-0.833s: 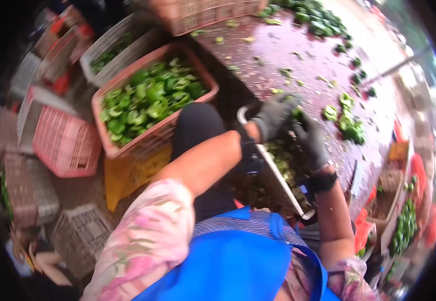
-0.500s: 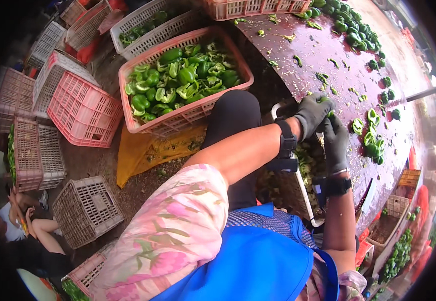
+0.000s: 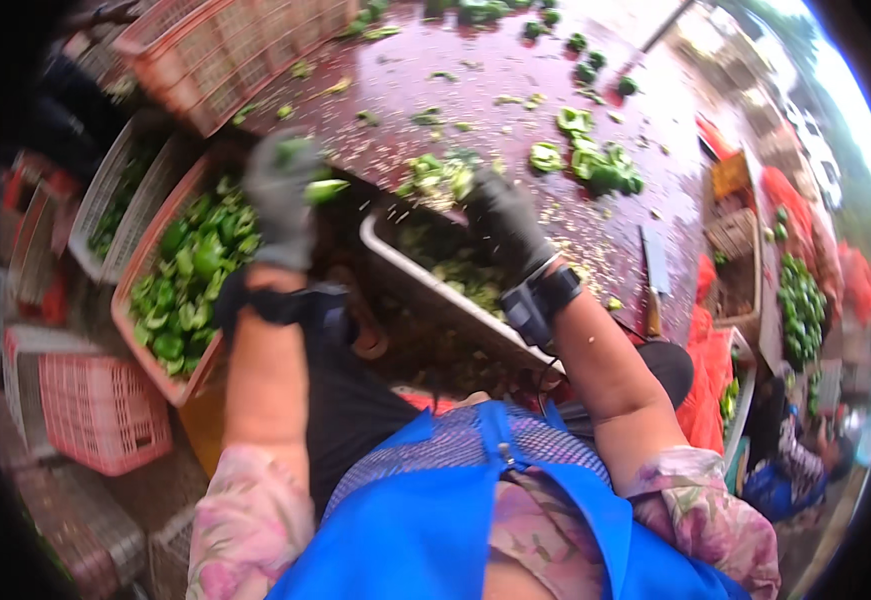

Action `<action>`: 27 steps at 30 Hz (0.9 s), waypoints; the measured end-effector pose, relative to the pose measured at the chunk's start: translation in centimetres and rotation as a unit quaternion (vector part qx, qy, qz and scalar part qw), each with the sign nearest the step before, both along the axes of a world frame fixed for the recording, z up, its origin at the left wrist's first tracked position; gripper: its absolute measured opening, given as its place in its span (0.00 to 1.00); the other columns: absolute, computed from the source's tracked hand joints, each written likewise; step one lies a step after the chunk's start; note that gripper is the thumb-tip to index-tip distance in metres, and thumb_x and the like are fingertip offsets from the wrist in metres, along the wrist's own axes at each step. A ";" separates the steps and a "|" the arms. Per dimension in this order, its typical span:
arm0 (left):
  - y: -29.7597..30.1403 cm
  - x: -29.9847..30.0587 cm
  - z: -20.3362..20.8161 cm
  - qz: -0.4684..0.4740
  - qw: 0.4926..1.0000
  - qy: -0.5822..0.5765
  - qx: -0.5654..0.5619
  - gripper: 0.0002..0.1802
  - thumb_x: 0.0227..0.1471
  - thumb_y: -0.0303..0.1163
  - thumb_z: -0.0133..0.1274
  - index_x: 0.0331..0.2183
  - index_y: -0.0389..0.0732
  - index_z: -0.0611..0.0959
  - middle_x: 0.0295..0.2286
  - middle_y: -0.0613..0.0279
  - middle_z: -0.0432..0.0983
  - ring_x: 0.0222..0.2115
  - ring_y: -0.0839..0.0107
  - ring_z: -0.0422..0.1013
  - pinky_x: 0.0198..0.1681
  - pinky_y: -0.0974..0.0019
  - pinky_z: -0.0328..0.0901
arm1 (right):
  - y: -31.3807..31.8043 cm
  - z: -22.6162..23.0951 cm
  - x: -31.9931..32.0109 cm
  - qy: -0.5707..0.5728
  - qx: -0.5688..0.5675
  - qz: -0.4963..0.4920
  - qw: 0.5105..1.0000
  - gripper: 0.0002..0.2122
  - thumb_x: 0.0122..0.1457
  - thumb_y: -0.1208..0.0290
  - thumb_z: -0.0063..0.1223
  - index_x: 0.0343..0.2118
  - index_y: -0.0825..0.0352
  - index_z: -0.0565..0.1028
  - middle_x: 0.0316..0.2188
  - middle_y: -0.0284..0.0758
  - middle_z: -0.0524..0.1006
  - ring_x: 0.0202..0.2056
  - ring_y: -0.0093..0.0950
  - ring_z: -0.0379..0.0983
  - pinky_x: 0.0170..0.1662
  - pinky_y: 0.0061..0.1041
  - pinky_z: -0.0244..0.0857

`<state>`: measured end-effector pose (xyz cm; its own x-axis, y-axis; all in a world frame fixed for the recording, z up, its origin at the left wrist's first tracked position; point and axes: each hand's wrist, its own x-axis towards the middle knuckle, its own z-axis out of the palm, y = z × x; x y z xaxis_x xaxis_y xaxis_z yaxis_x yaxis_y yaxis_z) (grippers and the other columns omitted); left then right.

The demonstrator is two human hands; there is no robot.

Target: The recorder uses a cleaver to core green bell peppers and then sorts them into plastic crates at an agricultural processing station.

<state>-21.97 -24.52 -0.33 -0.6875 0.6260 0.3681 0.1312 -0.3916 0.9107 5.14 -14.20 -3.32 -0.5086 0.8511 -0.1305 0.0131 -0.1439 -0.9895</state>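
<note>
My left hand (image 3: 282, 215), in a grey glove and blurred by motion, is closed on green bell pepper pieces (image 3: 327, 190). It is held above the near corner of a pink crate (image 3: 123, 305) full of cut green peppers. At the edge of the dark red table (image 3: 405, 65), my gloved right hand (image 3: 507, 228) touches a clump of pale pepper scraps (image 3: 435, 182) with seeds; its fingertips are partly hidden and smeared. Below the table edge, between my arms, is a white-rimmed bin (image 3: 435, 282) with scraps inside.
Several opened green peppers (image 3: 605, 168) lie right of my right hand. A knife (image 3: 655, 260) rests at the table's right edge, near a red bag (image 3: 700, 375). One pink crate (image 3: 245, 55) stands on the far left corner; another (image 3: 105, 400) is low at left. A person (image 3: 795, 465) is at lower right.
My hands were together over the table edge with a pepper; now they are apart. My left hand has swung left with pepper pieces towards the pink crate. The view has turned right.
</note>
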 end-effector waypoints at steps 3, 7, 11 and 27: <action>-3.8 -6.4 0.5 0.361 0.788 0.465 -0.180 0.29 0.49 0.45 0.64 0.49 0.40 0.79 0.49 0.49 0.73 0.52 0.49 0.65 0.56 0.48 0.60 | -0.4 -0.6 3.1 -0.249 0.297 0.188 0.903 0.20 0.62 0.60 0.55 0.55 0.62 0.73 0.41 0.41 0.80 0.41 0.30 0.77 0.46 0.30 0.70; -3.7 -4.5 -0.6 0.314 0.764 0.535 -0.177 0.30 0.51 0.45 0.62 0.52 0.39 0.77 0.57 0.50 0.67 0.58 0.46 0.59 0.61 0.45 0.54 | 5.0 1.1 4.4 -0.469 0.396 0.008 0.789 0.17 0.58 0.65 0.56 0.50 0.60 0.75 0.49 0.42 0.76 0.49 0.41 0.74 0.54 0.37 0.67; 0.2 0.6 -0.6 0.024 0.922 0.343 -0.177 0.21 0.53 0.37 0.59 0.46 0.36 0.80 0.45 0.49 0.76 0.47 0.52 0.72 0.52 0.56 0.65 | 12.2 -0.7 6.6 -0.573 0.460 -0.010 0.679 0.15 0.63 0.68 0.46 0.52 0.60 0.72 0.51 0.43 0.73 0.48 0.38 0.73 0.55 0.37 0.67; 6.7 12.3 -6.9 -0.404 0.756 0.389 -0.339 0.21 0.51 0.44 0.57 0.42 0.39 0.81 0.37 0.44 0.79 0.40 0.46 0.75 0.45 0.52 0.69 | 6.1 4.6 -8.3 -0.019 0.250 0.200 0.947 0.25 0.60 0.64 0.61 0.57 0.68 0.70 0.50 0.39 0.76 0.43 0.26 0.76 0.49 0.31 0.70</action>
<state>-9.62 -17.83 -7.25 0.2788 0.9518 -0.1281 0.6979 -0.1092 0.7078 -3.18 -8.08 1.23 -0.8065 0.5518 0.2125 0.0053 0.3662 -0.9305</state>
